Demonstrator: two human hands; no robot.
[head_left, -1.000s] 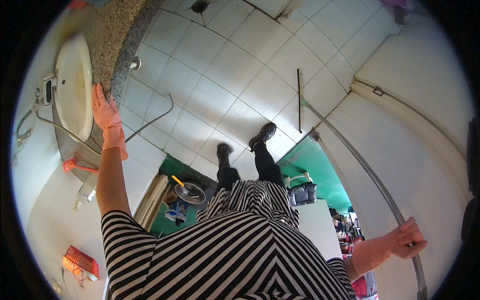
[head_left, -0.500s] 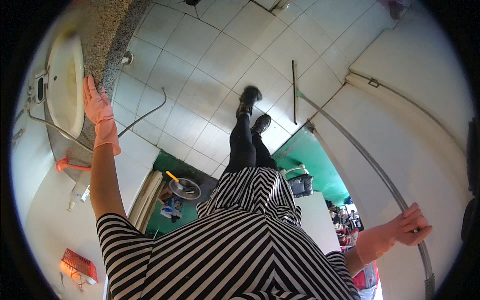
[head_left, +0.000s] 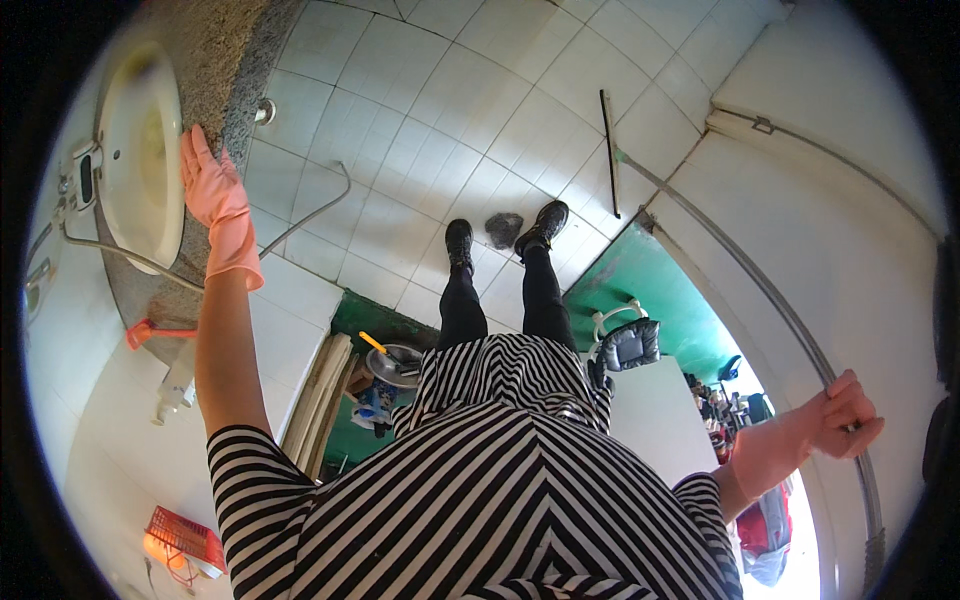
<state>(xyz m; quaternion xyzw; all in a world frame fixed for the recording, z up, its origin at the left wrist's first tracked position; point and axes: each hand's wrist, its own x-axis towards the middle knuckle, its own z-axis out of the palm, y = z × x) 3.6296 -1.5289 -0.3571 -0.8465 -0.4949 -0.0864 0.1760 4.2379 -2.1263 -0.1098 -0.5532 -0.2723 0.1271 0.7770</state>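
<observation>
My right hand (head_left: 846, 420), in a pink rubber glove, is wrapped round the long grey pole of a floor squeegee (head_left: 745, 260). Its dark blade (head_left: 610, 155) lies on the tiles ahead and to the right. My left hand (head_left: 215, 185), gloved the same way, lies with fingers stretched out on the edge of the speckled stone counter (head_left: 225, 75), beside the white washbasin (head_left: 150, 140). On the floor, a dark grey clump (head_left: 503, 230) sits between my black boots; I cannot make out what it is.
A grey hose (head_left: 310, 215) hangs by the counter. Behind on the left are a metal basin (head_left: 408, 368) and an orange-red brush (head_left: 155, 332). A padded black seat (head_left: 632, 345) stands at the right. White wall panels (head_left: 800, 240) border the right side.
My feet have shifted from close together to apart, and the dark clump now shows between them. The whole view has moved slightly. Both hands keep their places on the counter and pole.
</observation>
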